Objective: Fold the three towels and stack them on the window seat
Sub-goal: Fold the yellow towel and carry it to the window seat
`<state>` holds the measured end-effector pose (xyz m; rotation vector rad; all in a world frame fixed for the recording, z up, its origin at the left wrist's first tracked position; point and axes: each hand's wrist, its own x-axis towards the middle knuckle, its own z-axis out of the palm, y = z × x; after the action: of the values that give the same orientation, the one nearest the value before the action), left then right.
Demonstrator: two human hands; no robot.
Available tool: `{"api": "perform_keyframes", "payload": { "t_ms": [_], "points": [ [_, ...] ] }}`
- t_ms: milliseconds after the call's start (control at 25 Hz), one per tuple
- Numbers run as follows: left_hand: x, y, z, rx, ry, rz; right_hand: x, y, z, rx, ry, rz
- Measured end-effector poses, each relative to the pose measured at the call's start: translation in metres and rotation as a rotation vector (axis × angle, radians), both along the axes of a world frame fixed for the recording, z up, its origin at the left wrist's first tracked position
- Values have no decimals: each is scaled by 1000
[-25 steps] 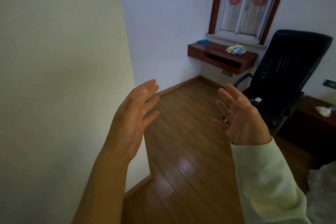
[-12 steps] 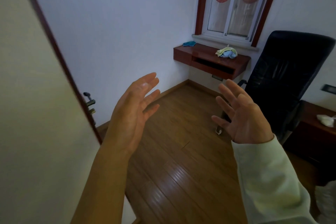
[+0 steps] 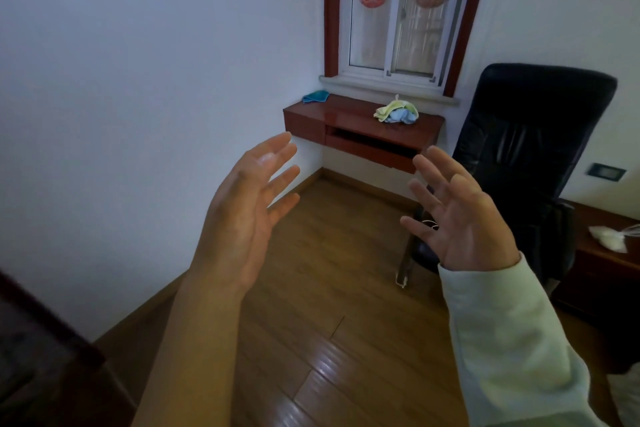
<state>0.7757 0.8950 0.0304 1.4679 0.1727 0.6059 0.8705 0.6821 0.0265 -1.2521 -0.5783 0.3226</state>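
A red-brown window seat (image 3: 349, 116) hangs on the far wall under the window. On its right part lies a crumpled pile with a pale yellow towel (image 3: 389, 108) draped over a light blue towel (image 3: 403, 117). A teal towel (image 3: 315, 96) lies at the seat's far left corner. My left hand (image 3: 247, 215) and my right hand (image 3: 457, 215) are raised in front of me, palms facing each other, fingers spread, holding nothing. Both hands are well short of the seat.
A black office chair (image 3: 519, 156) stands right of the seat. A dark wooden cabinet (image 3: 609, 274) at the right edge carries a white bundle (image 3: 607, 239). Wooden floor (image 3: 311, 288) stretches between me and the seat. A dark door edge (image 3: 41, 340) is at lower left.
The view has moved past the pale door and into the room; the window seat and chair now look nearer. My hands keep the same raised, spread pose.
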Motion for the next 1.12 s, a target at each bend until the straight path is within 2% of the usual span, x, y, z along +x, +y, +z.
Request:
{"api": "perform_keyframes", "payload": {
  "t_ms": [280, 560, 800, 1120],
  "points": [
    [178, 62, -12, -7, -11, -21, 176, 65, -15, 13, -38, -13],
    [391, 115, -1, -71, -26, -14, 394, 122, 3, -13, -12, 28],
    [528, 177, -9, -114, -6, -4, 535, 183, -7, -27, 25, 41],
    [729, 297, -28, -118, 8, -88, 725, 293, -29, -36, 97, -127]
  ]
}}
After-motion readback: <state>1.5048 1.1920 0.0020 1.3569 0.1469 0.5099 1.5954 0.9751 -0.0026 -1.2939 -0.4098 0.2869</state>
